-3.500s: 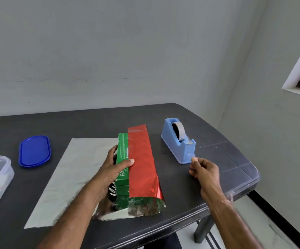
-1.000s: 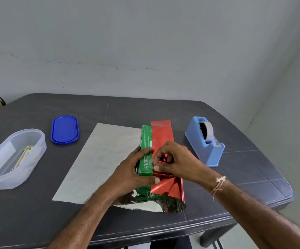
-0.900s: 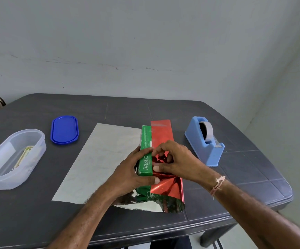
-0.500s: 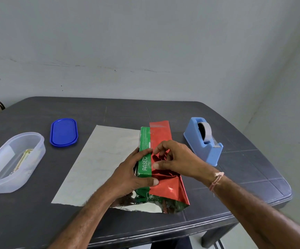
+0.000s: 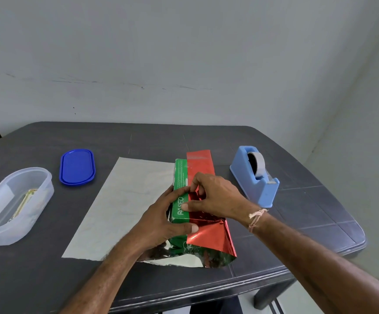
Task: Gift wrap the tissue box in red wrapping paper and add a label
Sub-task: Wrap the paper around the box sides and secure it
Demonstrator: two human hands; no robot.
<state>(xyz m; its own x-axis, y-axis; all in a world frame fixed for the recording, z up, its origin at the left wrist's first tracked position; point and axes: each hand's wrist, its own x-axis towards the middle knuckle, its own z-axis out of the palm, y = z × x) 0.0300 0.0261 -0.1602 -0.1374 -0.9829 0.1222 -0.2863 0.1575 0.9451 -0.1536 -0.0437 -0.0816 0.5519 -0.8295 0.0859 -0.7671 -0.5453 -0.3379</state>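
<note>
ITEM: tissue box [image 5: 180,177], green, lying flat on dark table [image 5: 301,225], under and between both hands; long axis runs near-to-far, away from the person, far end twd the wall, near end hidden in the paper; printed brand name reads along that axis. WRAP: red wrapping paper [image 5: 208,237], one flap laid over the box top on the right-hand side; rest of sheet lies flat, silver side up, out beyond the left hand [image 5: 161,220]. HANDS: left hand grips the box from its left side, thumb laid across the top onto the flap edge; right hand [image 5: 216,198] has fingers curled, thumb and forefinger tips pinching the flap edge on the top, and tape under them can't be made out. STATUS (est.): early, approx first flap only; green strip of top bare, near paper end gaping open, no label seen. TO DO: 2nd flap over, seam taped, both ends folded, label. ALSO: tape dispenser [image 5: 255,177] just past the right hand; blue lid [image 5: 77,167] and clear tub [image 5: 40,201] well left of the left hand
</note>
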